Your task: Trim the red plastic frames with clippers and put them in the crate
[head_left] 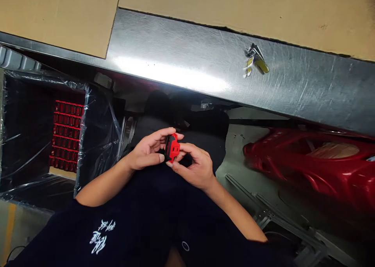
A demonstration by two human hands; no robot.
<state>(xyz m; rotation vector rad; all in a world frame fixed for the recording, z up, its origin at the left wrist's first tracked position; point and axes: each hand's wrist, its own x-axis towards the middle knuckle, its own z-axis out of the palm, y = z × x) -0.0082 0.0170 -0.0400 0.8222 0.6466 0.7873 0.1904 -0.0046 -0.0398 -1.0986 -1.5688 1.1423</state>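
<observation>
So, far left there's a black rack (26,134) wrapped in clear plastic sheet (101,132), with rows of little red parts (66,136) sitting inside. Across the top runs a scratched steel edge (175,66) with cardboard (58,17) over it, and a bent yellow-and-silver clip (256,60) sits on the steel. Middle of the shot, the left hand (145,150) and right hand (195,167) both pinch a red plastic part (172,148) with a black side, held up in front of a dark shirt (131,220). Both grips are narrow and closed on it, so right now it's all hands-on with that one piece. There's a bit of open room right of the hands, then a big glossy red shell (316,161), with metal rails (281,224) low down beside it.
</observation>
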